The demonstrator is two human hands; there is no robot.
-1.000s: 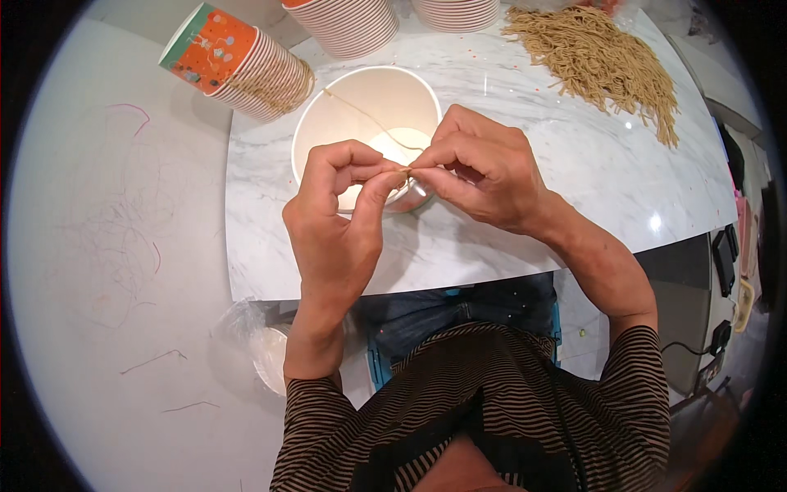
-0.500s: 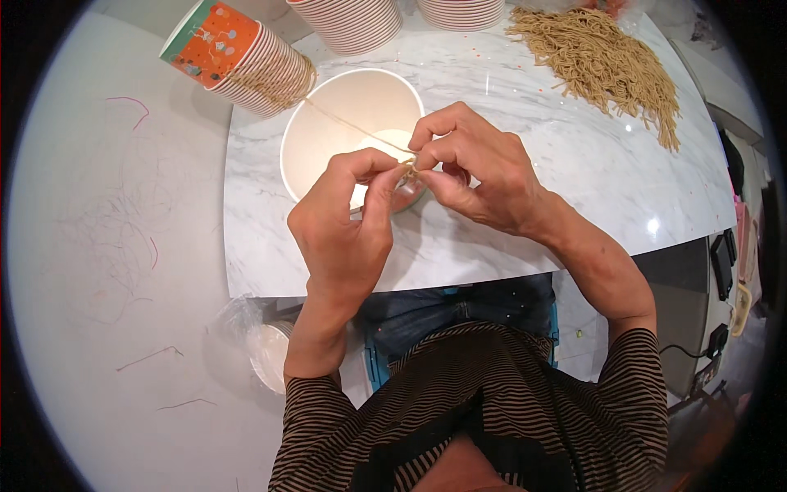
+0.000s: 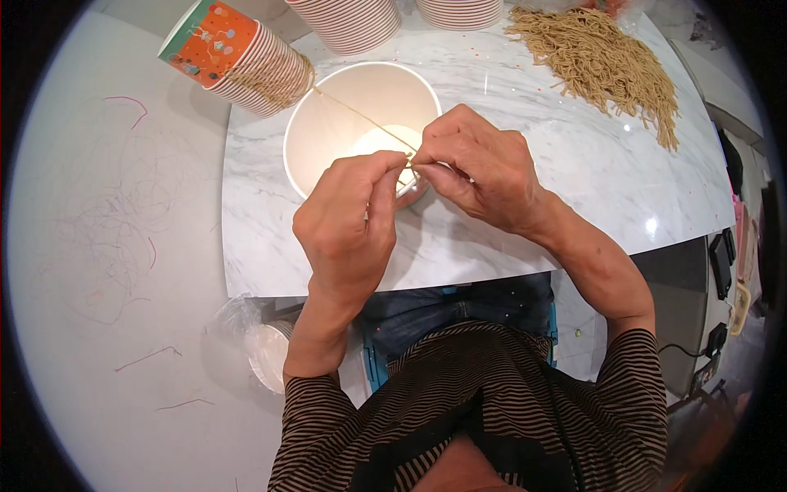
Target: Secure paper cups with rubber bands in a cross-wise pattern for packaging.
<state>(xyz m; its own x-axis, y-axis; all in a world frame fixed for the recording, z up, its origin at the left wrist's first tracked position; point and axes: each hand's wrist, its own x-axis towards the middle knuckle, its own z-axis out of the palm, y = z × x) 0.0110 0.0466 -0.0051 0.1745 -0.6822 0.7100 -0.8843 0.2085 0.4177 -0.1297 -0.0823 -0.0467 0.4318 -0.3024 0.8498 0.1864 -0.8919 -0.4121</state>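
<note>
Striped sleeves (image 3: 492,410): dark with thin pale stripes, at the bottom of the view, forearms rising from them toward the table.
Bagged stack of cups (image 3: 266,348): on the floor, just off the table's near left corner, wrapped in clear plastic.
Marble table (image 3: 525,238): white with grey veins, near edge running just above the lap.
Left hand (image 3: 348,225): above the table's near edge, left of centre; thumb and forefinger pinched on the near end of the thin string, other fingers curled in.
Right hand (image 3: 479,172): just beside the left hand, fingertips touching it; pinched shut on the same end of the string where it meets the cup's rim.
Thin string (image 3: 361,119): tan, pulled taut from the pinched fingertips across the cup's mouth toward the table's far left corner.
White paper cup (image 3: 361,115): lying on its side, open mouth facing the camera, near the table's middle left; its near rim hidden behind both hands.
Sleeve of patterned cups (image 3: 238,57): nested, orange and teal outside, lying tilted at the far left corner, a loop of tan string draped over it.
Stacked cups (image 3: 348,20): two white stacks at the far edge, cut off by the frame.
Heap of tan strings (image 3: 602,61): spread along the far right part of the table, well apart from the hands.
</note>
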